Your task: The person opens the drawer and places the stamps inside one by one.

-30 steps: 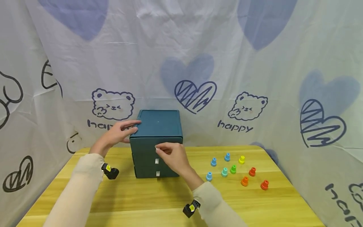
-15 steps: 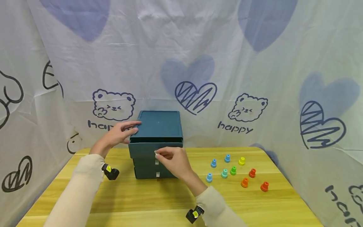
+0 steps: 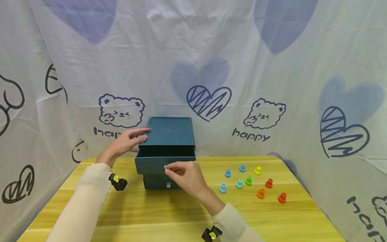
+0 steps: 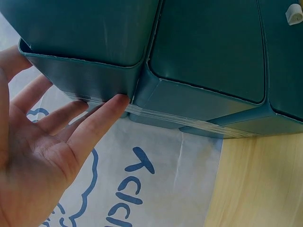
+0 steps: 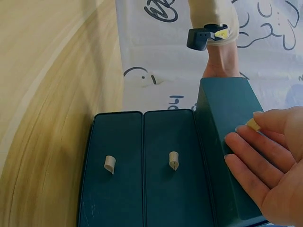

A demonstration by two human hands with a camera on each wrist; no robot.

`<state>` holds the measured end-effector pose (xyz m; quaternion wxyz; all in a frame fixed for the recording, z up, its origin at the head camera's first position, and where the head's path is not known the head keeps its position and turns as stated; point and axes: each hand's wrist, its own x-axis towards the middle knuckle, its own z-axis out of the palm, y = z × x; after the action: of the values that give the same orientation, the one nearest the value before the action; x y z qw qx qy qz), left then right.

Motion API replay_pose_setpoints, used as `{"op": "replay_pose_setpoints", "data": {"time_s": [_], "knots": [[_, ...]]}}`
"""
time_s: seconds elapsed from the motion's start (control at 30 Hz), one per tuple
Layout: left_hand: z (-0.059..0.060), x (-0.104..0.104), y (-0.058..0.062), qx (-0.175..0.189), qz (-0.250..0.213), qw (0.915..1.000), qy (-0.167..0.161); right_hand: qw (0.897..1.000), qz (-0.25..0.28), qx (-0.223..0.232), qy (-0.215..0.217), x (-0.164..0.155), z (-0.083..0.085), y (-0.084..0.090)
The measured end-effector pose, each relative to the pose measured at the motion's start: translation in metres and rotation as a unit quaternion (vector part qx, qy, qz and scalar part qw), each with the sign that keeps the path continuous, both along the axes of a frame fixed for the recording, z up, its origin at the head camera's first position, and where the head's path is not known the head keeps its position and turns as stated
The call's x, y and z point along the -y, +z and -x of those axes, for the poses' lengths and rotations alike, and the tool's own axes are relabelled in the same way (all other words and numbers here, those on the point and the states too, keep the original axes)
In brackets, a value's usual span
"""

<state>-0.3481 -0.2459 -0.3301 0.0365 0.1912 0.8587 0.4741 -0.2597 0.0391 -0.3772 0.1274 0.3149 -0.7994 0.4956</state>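
Observation:
A dark teal cabinet (image 3: 170,131) with three stacked drawers stands on the table. Its top drawer (image 3: 151,165) is pulled partway out, showing a dark inside. My right hand (image 3: 187,176) pinches the small white pull tab (image 5: 253,125) on that drawer's front between thumb and finger. My left hand (image 3: 125,143) rests with straight fingers against the cabinet's upper left side; its fingertips touch the wall in the left wrist view. The middle drawer (image 5: 173,198) and bottom drawer (image 5: 113,198) are closed, each with a white tab on its front.
Several small cone-shaped pieces stand on the wooden table (image 3: 145,215) right of the cabinet, among them a yellow piece (image 3: 257,170), a green piece (image 3: 248,180), an orange piece (image 3: 261,193) and a red piece (image 3: 282,197). A printed cloth (image 3: 211,141) hangs behind.
The top drawer has gone from closed to partway out, drawn toward me by my right hand on its tab. My left hand has stayed on the cabinet's side.

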Motion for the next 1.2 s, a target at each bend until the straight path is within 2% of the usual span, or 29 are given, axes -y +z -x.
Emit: {"op": "replay_pose_setpoints", "data": {"time_s": [0.6, 0.87, 1.2], "knots": [[0.002, -0.001, 0.0, 0.004, -0.007, 1.0, 0.0, 1.0, 0.015, 0.013, 0.019, -0.006, -0.014, 0.0], [0.001, 0.0, 0.0, 0.006, -0.004, 1.0, 0.004, 0.999, 0.023, -0.002, 0.047, -0.007, -0.023, 0.001], [0.002, -0.001, -0.001, 0.006, -0.003, 1.0, 0.006, 0.998, 0.033, -0.006, 0.053, -0.009, -0.034, 0.0]]}}
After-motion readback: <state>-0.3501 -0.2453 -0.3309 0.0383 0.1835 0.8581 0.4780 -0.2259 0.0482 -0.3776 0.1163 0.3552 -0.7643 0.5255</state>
